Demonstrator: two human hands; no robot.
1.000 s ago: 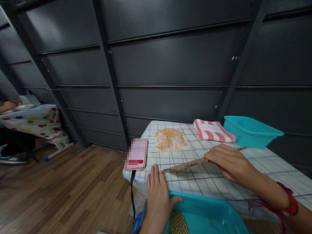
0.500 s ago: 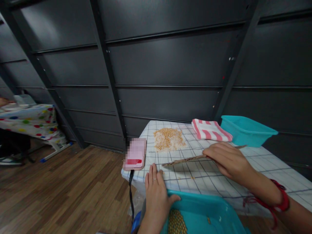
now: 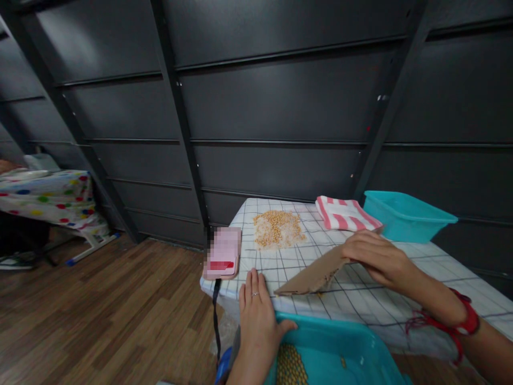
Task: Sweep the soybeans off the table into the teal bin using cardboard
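My right hand [image 3: 377, 260] grips a flat piece of brown cardboard [image 3: 315, 275], tilted with its lower edge on the checked tablecloth [image 3: 360, 299] near the table's front. My left hand [image 3: 258, 321] clasps the rim of a teal basin [image 3: 340, 347] held just below the table's near edge; yellow grains [image 3: 290, 366] lie in its bottom. A pile of yellow and white grains [image 3: 277, 229] sits further back on the cloth, apart from the cardboard.
A pink phone-like device [image 3: 223, 253] with a black cable lies at the table's left corner. A folded red-and-white striped towel [image 3: 344, 214] and a second teal basin [image 3: 406, 215] stand at the back right. Another table with a dotted cloth [image 3: 48, 195] is far left.
My right hand has tipped the cardboard from nearly flat and edge-on to a steep tilt, bringing its lower edge closer to the front of the table. My left hand stays on the basin.
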